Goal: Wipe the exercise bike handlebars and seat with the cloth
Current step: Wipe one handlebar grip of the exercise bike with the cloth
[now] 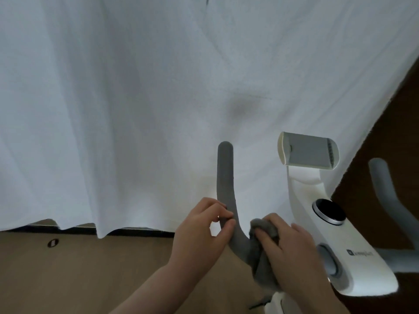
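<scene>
A white curtain (113, 98) hangs in soft vertical folds across most of the view, its wavy hem ending just above a brown floor (79, 268) at the lower left. A small dark oval mark (53, 242) sits on the floor near the hem. In front of the curtain rises the left handlebar (225, 175), a round grey tube with a matte, foam-like skin, curving up from the bike's stem to a blunt rounded tip. The left hand (204, 232) pinches this bar at its bend, thumb and fingertips curled round it. Just right, touching the bar's lower curve, the grey cloth (264, 243) is bunched and soft, gripped by the right hand (292, 252), whose fingers press it against the tube. Beyond stands the glossy white bike frame (301, 200), carrying a ribbed grey device holder (308, 151) on top and a round black knob (329, 210) with a silver rim. The right handlebar (385, 189) shows near the right edge, over dark floor.
</scene>
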